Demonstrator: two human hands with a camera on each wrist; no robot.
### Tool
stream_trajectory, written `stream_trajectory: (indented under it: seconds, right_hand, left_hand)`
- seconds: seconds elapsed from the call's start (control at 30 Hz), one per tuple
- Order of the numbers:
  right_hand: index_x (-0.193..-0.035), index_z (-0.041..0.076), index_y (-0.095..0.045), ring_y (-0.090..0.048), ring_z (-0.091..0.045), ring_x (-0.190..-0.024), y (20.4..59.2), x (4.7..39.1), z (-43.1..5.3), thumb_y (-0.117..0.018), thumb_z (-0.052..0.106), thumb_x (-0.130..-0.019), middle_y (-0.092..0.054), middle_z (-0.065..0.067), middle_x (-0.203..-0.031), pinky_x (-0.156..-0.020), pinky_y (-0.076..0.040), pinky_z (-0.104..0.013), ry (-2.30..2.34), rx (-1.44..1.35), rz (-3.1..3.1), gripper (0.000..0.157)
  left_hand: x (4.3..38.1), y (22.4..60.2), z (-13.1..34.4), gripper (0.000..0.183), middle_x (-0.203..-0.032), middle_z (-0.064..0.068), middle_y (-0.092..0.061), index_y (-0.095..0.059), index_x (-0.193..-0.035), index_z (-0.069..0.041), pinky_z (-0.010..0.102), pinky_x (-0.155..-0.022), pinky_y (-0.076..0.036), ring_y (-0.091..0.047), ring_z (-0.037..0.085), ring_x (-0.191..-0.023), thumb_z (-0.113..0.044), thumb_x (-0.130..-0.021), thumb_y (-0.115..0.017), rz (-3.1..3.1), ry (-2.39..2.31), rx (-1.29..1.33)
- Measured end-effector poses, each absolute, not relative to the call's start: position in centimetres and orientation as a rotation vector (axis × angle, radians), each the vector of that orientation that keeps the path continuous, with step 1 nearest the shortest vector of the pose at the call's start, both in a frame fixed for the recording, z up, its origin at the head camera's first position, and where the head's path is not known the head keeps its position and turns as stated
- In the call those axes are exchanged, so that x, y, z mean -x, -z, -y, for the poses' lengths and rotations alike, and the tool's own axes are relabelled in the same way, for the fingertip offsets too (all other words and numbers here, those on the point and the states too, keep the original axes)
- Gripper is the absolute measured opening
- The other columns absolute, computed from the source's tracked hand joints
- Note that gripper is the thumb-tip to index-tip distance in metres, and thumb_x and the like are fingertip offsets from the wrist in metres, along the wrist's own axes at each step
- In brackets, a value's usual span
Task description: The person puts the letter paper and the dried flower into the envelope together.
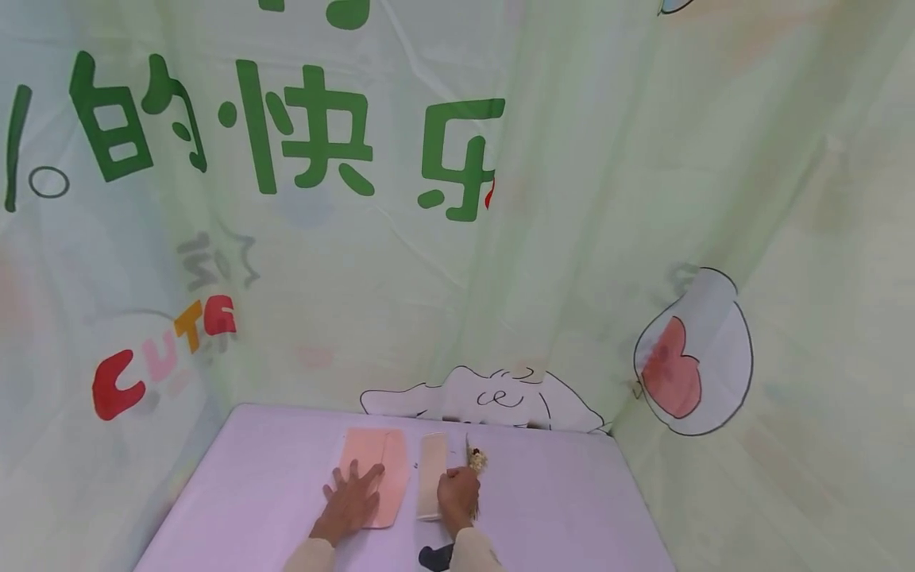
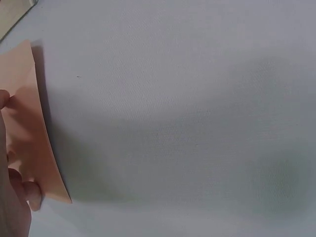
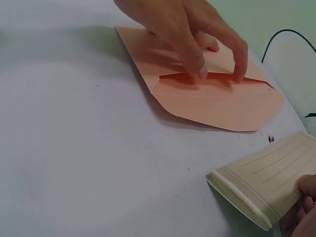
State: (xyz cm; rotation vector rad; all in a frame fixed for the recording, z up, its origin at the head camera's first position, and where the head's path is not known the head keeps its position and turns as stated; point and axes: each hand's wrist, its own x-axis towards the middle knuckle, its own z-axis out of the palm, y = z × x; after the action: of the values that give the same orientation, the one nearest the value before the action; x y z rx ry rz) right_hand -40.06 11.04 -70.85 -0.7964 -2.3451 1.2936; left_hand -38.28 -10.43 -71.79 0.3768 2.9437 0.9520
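A pink envelope (image 1: 395, 485) lies on the table with its flap unfolded. My left hand (image 1: 352, 498) rests on it with fingers spread. In the right wrist view, the left thumb and a finger touch the edge of the mouth of the envelope (image 3: 222, 108), which gapes a little. Right of the envelope is a folded sheet of cream lined paper (image 3: 271, 173). My right hand (image 1: 459, 494) grips this paper by its right side, thumb on top; the other fingers are partly hidden.
A small bunch of dried flowers (image 1: 477, 459) lies just beyond and right of the right hand. A dark object (image 1: 434, 558) sits near the right sleeve. Printed curtains (image 1: 343, 318) surround the pale table (image 1: 572, 500) at the back and sides.
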Motion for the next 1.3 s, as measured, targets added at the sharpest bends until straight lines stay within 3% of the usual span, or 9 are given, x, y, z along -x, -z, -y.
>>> stream_trajectory:
  seconds: [0.4, 0.57, 0.83, 1.13, 1.3]
  right_hand:
    - [-0.093, -0.008, -0.078, -0.072, -0.034, -0.078, 69.9, 40.7, -11.0, -0.075, -0.006, -0.087, -0.077, -0.025, -0.089, -0.073, -0.06, -0.049, -1.542, 0.835, 2.133, 0.007]
    - [-0.093, -0.007, -0.08, -0.072, -0.03, -0.08, 69.8, 40.9, -9.8, -0.076, -0.002, -0.085, -0.079, -0.021, -0.09, -0.07, -0.059, -0.041, -1.634, 0.786, 2.117, 0.01]
    - [-0.085, -0.006, -0.078, -0.066, -0.022, -0.071, 71.1, 40.4, -7.5, -0.079, -0.002, -0.081, -0.076, -0.016, -0.081, -0.064, -0.05, -0.03, -1.688, 0.76, 2.147, 0.006]
    - [-0.081, -0.004, -0.078, -0.064, -0.022, -0.067, 72.5, 40.2, -6.3, -0.079, -0.006, -0.077, -0.075, -0.014, -0.075, -0.065, -0.05, -0.031, -1.625, 0.797, 2.212, 0.005]
    - [-0.078, -0.004, -0.078, -0.067, -0.024, -0.066, 72.1, 40.7, -5.7, -0.081, -0.007, -0.075, -0.075, -0.014, -0.072, -0.07, -0.057, -0.041, -1.509, 0.785, 2.249, 0.005]
  left_hand:
    - [38.3, 72.4, 10.9, 0.046, -0.159, 0.049, -0.036, -0.054, -0.151, -0.013, 0.098, -0.106, -0.019, -0.027, 0.083, -0.14, -0.022, -0.106, -0.061, -2.958, -0.998, -0.374]
    - [38.8, 72.8, 11.1, 0.046, -0.157, 0.05, -0.038, -0.055, -0.149, -0.015, 0.099, -0.103, -0.022, -0.03, 0.082, -0.137, -0.022, -0.105, -0.064, -2.993, -0.993, -0.395]
    - [39.4, 73.8, 10.3, 0.048, -0.154, 0.04, -0.046, -0.059, -0.147, -0.021, 0.091, -0.097, -0.034, -0.042, 0.068, -0.128, -0.022, -0.099, -0.07, -3.016, -0.964, -0.33]
    - [39.2, 73.4, 10.2, 0.05, -0.158, 0.035, -0.047, -0.061, -0.148, -0.024, 0.088, -0.1, -0.035, -0.044, 0.065, -0.133, -0.028, -0.098, -0.069, -2.974, -0.919, -0.272]
    - [39.6, 72.9, 10.5, 0.05, -0.157, 0.036, -0.046, -0.061, -0.146, -0.024, 0.089, -0.101, -0.034, -0.043, 0.067, -0.134, -0.027, -0.097, -0.07, -2.971, -0.937, -0.289]
